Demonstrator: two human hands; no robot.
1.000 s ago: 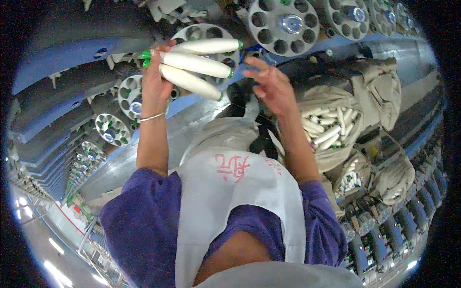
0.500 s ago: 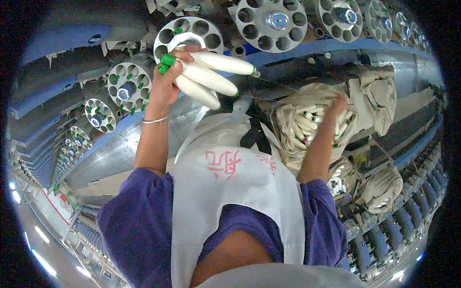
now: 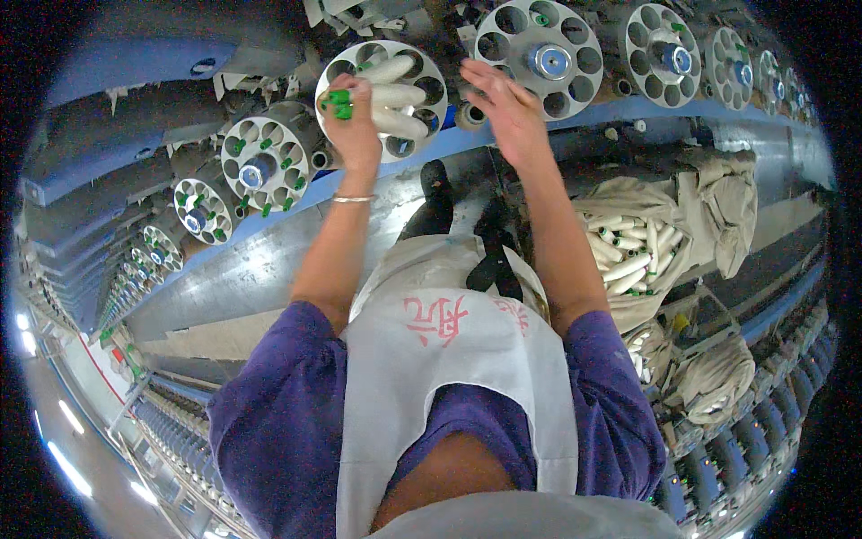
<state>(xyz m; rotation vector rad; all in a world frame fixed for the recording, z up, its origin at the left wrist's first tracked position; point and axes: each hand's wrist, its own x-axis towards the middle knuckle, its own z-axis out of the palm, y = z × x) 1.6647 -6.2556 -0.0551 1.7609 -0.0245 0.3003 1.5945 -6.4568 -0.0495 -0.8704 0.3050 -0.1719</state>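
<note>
Several long white yarn bobbins (image 3: 400,95) with green ends are bunched in my left hand (image 3: 353,126), its fingers wrapped round the green ends. They lie over the face of a round grey magazine (image 3: 433,70) with a ring of holes. My right hand (image 3: 512,108) is raised to the right of that magazine, with fingers stretched out and nothing visible in them. Just beyond it stands another round magazine (image 3: 575,40) with a blue-rimmed hub (image 3: 550,62); most of its holes look dark.
At the right a beige cloth sack (image 3: 664,193) holds many white bobbins (image 3: 626,267). Behind it hangs folded cloth (image 3: 718,207). More magazines run along the machine on both sides, such as one holding green-ended bobbins (image 3: 260,166). A blue rail (image 3: 593,112) passes below them.
My right hand has left the sack and moved up and left to beside the magazines. My left hand has brought the bobbins in front of the nearer magazine.
</note>
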